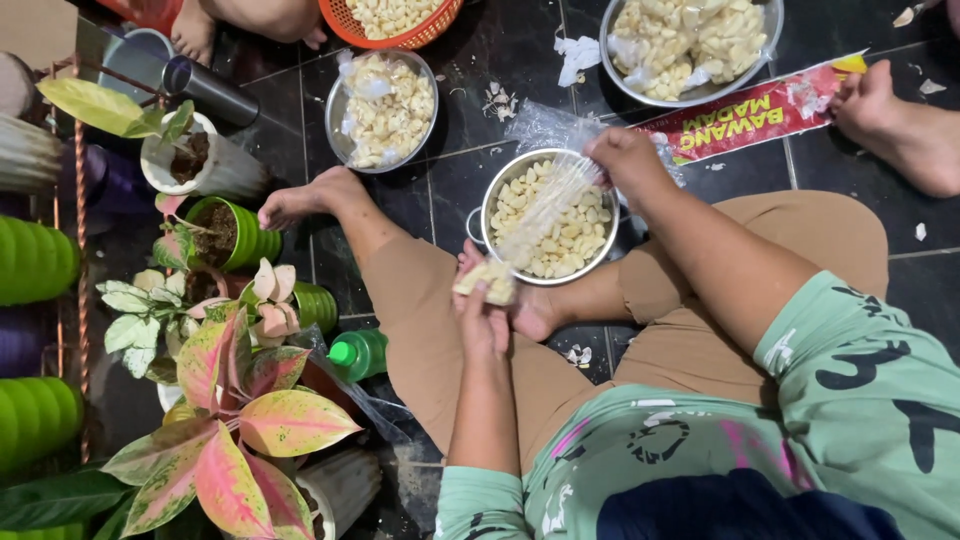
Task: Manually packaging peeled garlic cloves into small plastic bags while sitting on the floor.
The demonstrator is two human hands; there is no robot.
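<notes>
Clear plastic bag [545, 205], partly filled with peeled garlic cloves, stretched over round steel bowl of peeled garlic [548, 217], centre floor. Long axis diagonal: filled end near-left, twisted neck far-right. Left hand [487, 300] clenched round filled end; right hand [622, 158] pinching neck. Risk: thin film tearing under stretch, cloves spilling past bowl onto dark tiled floor [470, 170]. Pink-green potted plant [235, 420] near left.

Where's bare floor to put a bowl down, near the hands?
Bare tile shows between the left steel bowl and the centre bowl, flecked with peel scraps. More lies far right, beyond the knee. Crowded: plant pots at left, and between left hand and right hand.
</notes>
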